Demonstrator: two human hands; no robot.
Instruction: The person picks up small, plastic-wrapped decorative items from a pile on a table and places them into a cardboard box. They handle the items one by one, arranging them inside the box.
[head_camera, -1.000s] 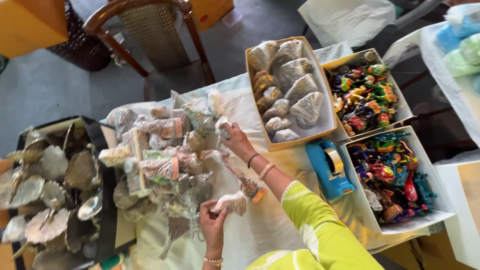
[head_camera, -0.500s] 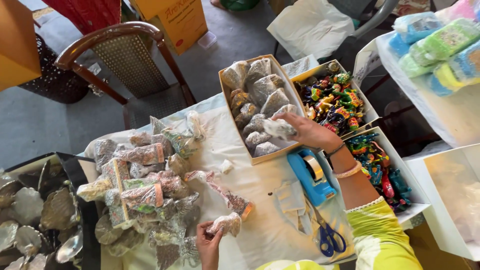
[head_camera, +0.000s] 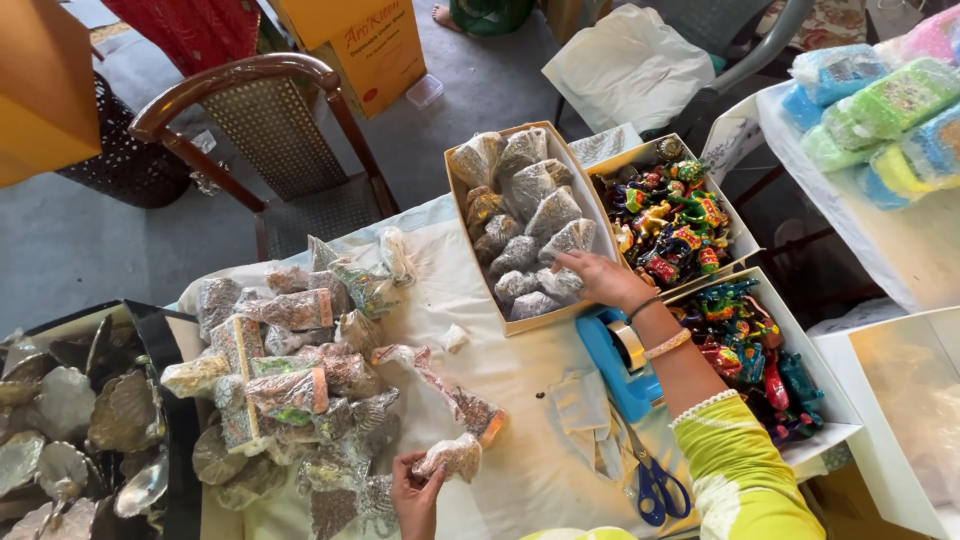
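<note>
Right hand fingers spread on clear filled packets in the full tan cardboard box; left hand pinching another small clear packet above the cloth-covered table, many loose packets unboxed.

Grey floor, daylight, soft shadows. Wooden chair w/ cane seat + back at far edge of worktop. Worktop covered w/ white cloth. Yellow cartons on floor behind chair. 2nd grey chair top right, white bag beside it.
</note>
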